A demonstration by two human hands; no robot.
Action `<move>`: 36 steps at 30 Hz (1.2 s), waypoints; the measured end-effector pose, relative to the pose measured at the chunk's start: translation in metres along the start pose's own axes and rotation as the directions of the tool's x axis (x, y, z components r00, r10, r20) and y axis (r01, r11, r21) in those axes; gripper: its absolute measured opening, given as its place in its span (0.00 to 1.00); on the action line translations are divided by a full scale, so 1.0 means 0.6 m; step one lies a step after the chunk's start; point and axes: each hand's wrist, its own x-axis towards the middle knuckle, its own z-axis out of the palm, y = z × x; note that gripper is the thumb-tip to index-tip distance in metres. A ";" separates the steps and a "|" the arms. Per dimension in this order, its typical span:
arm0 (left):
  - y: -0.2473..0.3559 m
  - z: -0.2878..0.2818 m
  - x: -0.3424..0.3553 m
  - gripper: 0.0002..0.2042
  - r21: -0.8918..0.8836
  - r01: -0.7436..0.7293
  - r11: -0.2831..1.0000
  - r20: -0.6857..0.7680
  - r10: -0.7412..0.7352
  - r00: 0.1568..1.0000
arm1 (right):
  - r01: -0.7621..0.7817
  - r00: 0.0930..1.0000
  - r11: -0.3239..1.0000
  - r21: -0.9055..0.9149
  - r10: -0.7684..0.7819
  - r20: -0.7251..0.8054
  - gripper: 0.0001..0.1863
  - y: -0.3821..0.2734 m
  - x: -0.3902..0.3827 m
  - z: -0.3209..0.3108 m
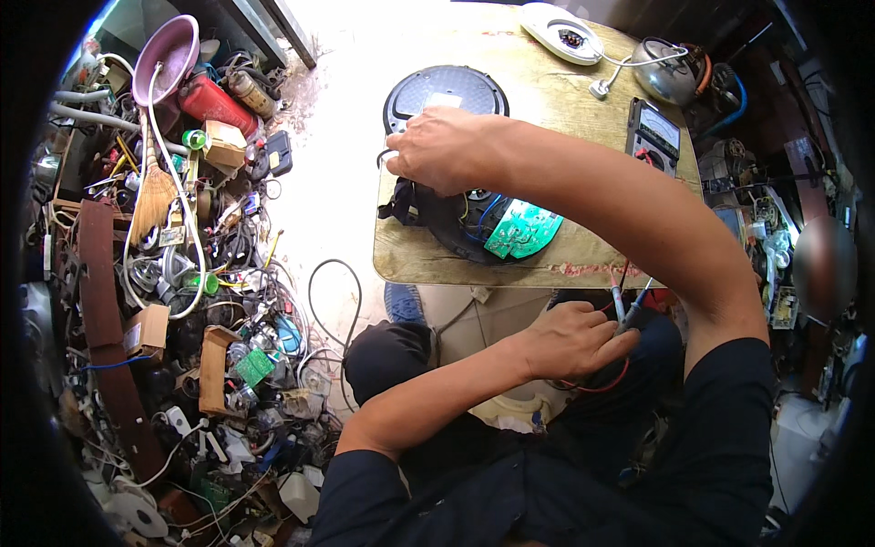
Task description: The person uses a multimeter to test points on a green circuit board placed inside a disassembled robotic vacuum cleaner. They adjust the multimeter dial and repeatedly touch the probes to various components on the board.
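My left hand (580, 341) is closed around a pair of test probes (635, 306), with their tips pointing up by the table's front edge. A red lead (620, 376) loops below that hand. My right arm crosses the table, and my right hand (442, 150) is over an opened round black appliance. Its fingers are curled at the appliance's left side; what they pinch is hidden. Behind the hand lies a round dark disc (447, 87). Nearer to me, the black housing (447, 232) shows blue wires and a green circuit board (526, 230).
An analog multimeter (654, 135) lies at the table's right edge. Behind it are a metal kettle (665, 75) and a white oval part (561, 35) with a corded plug (599, 88). Electrical scrap (246, 365), a broom (155, 196) and a pink basin (167, 59) crowd the left floor.
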 end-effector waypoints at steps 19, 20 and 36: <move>0.068 0.023 0.009 0.16 -0.082 -0.184 0.980 0.040 0.187 0.981 | -0.288 0.630 0.663 0.691 0.675 -0.385 0.22 0.002 -0.349 -0.246; 0.055 0.002 -0.030 0.16 -0.037 -0.117 0.992 0.108 0.120 0.987 | -0.114 0.504 0.563 0.819 0.743 -0.440 0.23 0.018 -0.370 -0.202; 0.085 -0.004 -0.056 0.18 -0.043 -0.103 0.994 0.257 0.110 0.960 | 0.643 -0.245 0.139 0.753 0.969 0.030 0.25 -0.051 -0.790 0.289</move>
